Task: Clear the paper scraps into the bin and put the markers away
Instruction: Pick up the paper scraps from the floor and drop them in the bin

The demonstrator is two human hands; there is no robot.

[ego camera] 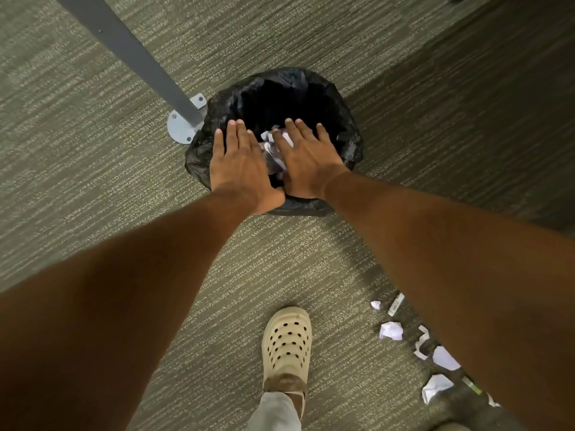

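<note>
Crumpled paper scraps (275, 150) between 2 flat palms, over the mouth of the black-lined bin (348, 141). Left hand (239, 164) spread, fingers straight, gripping nothing; right hand (306, 158) the same, palm down, thumbs nearly touching at the near rim. Paper just below the fingers, seemingly being released or pressed down into the liner — hard to tell which. Scrap-clearing step in hand, judged partly done: more loose scraps (391, 331) lying on the carpet (93, 126) near the right forearm, well apart from the bin. A marker (395, 304) there too, beside the smallest scrap, and what may be a 2nd, half hidden under the arm. Next: back to that litter, gathering remaining paper first, markers after. Beige clog (286, 343) planted between bin and litter; grey table leg (130, 54) bolted just beside the bin.
</note>
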